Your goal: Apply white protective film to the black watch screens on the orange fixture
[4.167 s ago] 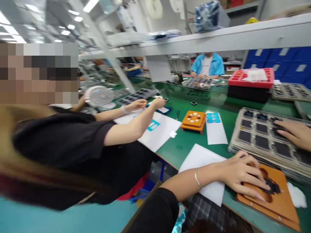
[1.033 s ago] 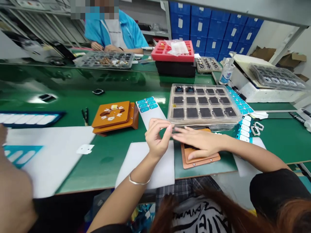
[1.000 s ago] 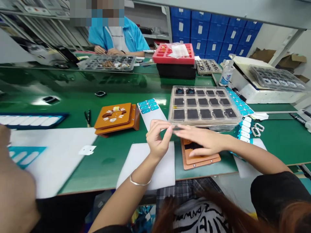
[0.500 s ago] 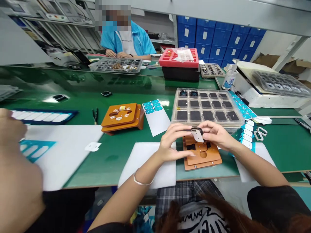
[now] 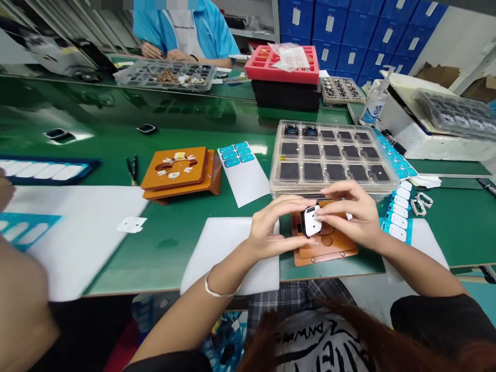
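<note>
glossy green tabletop (image 5: 182,121) runs across the whole front. flat white sheet (image 5: 93,232) lies at its left end, and a stack of clear plastic compartment trays (image 5: 306,187) sits past my hands: dark square pads in most pockets, two dark square modules in the back row at left. white foam-like pad (image 5: 228,232) lies at the near edge, partly under my left forearm. stepped orange block with a cut-out (image 5: 184,178) stands farther left. flat orange board with screw heads (image 5: 315,251) is right below my hands.

my left hand (image 5: 267,232) is curved, thumb below and fingers above, pinching the small black rounded-square case with a white face (image 5: 311,221). my right hand (image 5: 358,219) has fingertips at the right side of that white face, index lifted; can't tell if it's gripping or just touching. white paper with six teal rounded labels (image 5: 248,175) is left of the trays. the case is tilted, white face toward me, above the orange board.
</note>
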Available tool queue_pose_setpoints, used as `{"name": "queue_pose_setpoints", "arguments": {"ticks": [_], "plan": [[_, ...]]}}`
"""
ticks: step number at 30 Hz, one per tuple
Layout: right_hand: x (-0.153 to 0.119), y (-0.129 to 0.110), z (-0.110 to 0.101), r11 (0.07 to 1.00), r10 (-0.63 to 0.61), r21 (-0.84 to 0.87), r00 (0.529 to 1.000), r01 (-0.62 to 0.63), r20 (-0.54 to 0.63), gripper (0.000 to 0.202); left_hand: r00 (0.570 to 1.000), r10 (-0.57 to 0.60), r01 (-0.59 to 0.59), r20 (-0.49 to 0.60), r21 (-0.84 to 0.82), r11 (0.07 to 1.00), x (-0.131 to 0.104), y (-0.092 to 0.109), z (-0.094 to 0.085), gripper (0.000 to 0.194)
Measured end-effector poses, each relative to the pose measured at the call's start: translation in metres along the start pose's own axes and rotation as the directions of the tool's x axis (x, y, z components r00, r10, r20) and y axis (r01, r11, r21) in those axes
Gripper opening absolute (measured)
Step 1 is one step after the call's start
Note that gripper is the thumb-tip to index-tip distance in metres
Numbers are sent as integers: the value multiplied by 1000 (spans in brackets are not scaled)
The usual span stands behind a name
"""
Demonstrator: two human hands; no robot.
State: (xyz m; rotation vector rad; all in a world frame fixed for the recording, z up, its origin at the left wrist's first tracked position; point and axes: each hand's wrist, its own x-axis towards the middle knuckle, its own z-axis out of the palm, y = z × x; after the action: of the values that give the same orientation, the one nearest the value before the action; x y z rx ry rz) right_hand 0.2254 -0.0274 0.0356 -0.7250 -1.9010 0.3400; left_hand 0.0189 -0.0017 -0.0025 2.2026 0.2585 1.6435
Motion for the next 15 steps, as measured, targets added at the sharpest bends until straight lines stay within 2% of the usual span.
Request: {"name": "queue_pose_setpoints", "arguments": {"ticks": [2, 4, 6, 11, 15], "plan": [[2, -1, -2, 990, -98, -95, 995, 100, 29, 9, 1000, 12, -13, 15, 27, 1000, 1, 2, -1, 69], [2, -2, -2, 988, -109, -109, 993, 114, 49, 7, 1000, 15, -17, 27, 58, 998, 2, 3, -2, 68], [2, -3, -2, 994, -67, -85, 996, 72, 60, 5, 999, 22, -27, 48, 94, 995, 3, 3, -2, 66], [2, -3, 0, 993, 121, -8, 990, -121, 75, 15, 989, 72, -93, 129, 168, 981, 3, 0, -2, 63], [1, -6, 2, 990, 140, -25, 989, -139, 40, 15, 990, 62, -84, 128, 175, 981, 1, -1, -1, 66]]}}
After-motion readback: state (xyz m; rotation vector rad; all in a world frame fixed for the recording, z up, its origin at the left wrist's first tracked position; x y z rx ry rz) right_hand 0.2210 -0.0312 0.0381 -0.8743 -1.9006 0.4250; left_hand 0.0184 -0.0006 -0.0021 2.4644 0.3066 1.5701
